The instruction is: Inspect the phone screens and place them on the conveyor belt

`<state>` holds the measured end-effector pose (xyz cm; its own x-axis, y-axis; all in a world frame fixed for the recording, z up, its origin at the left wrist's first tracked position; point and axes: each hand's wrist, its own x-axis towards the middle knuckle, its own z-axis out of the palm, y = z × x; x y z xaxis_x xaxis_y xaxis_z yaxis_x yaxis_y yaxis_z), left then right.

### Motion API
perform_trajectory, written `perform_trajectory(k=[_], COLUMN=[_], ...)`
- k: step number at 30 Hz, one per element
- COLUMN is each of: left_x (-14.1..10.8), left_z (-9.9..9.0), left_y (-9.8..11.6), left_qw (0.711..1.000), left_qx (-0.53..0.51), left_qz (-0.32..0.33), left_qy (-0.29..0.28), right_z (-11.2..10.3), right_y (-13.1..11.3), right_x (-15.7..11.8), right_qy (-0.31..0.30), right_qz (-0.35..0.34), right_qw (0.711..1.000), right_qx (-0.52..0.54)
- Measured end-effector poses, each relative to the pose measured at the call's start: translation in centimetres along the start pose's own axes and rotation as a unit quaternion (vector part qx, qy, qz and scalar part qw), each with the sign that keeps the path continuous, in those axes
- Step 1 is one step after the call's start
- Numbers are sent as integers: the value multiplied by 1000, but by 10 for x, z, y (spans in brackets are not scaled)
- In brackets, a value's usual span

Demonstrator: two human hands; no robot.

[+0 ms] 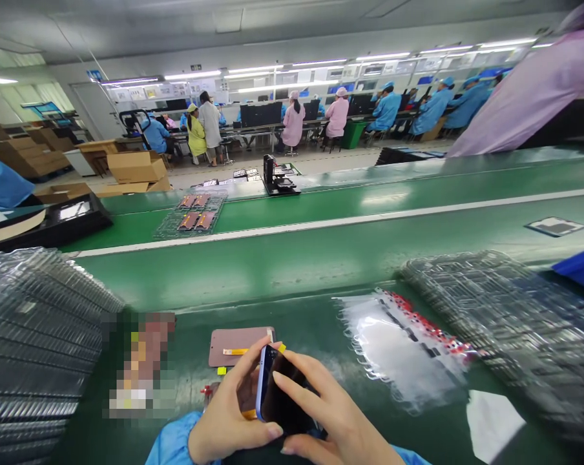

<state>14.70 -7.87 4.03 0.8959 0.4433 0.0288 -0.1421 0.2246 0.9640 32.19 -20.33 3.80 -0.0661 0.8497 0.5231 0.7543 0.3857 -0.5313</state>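
A dark-screened phone [285, 395] with a bluish edge is held tilted between both hands at the front of the green bench. My left hand [236, 413] closes around its left side, thumb along the bottom edge. From the right, my right hand [333, 413] grips it, fingers on the glass and thumb low down. Just beyond the hands lies a brownish display panel [224, 340] with an orange ribbon cable, a yellow tab beside it. A small red-tipped item [207, 390] shows partly behind my left hand; the rest of it is hidden.
Clear plastic trays [40, 349] are stacked at left, more trays [505, 323] at right. Fanned clear film sleeves [398, 349] with red tabs and a white sheet [494, 423] lie right. Across the green conveyor [321, 213] sit a tray of panels [195, 213] and a black fixture [277, 177].
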Motion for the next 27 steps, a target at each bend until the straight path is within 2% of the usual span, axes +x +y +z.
perform_trajectory(k=[7,12,14,16,19,22,24,25,27], left_x=[4,8,12,19,30,36,38,39,40], left_z=[1,-1,-2,-4,-12,-24,-31,-33,-34], left_y=[-2,-3,2,12,28,37,37,37,36], left_qw=[997,996,990,977,968,969,968,967,966], left_qx=[-70,-92,-132,-166,-146,-123,-121,-118,-110], left_qz=[18,-7,-45,-95,-123,-111,-108,-110,-115], left_qy=[5,3,32,98,164,181,193,198,203], right_z=[-3,2,5,5,0,-4,-3,-2,1], right_y=[-3,-3,-1,3,8,10,10,10,8], right_x=[3,6,5,4,4,4,3,3,1], right_qy=[7,23,34,45,31,-50,-85,-88,-78], right_qz=[11,30,67,138,268,362,384,385,377], right_qw=[1000,999,997,984,921,821,761,746,744], right_qx=[-3,-15,17,106,279,439,516,537,546])
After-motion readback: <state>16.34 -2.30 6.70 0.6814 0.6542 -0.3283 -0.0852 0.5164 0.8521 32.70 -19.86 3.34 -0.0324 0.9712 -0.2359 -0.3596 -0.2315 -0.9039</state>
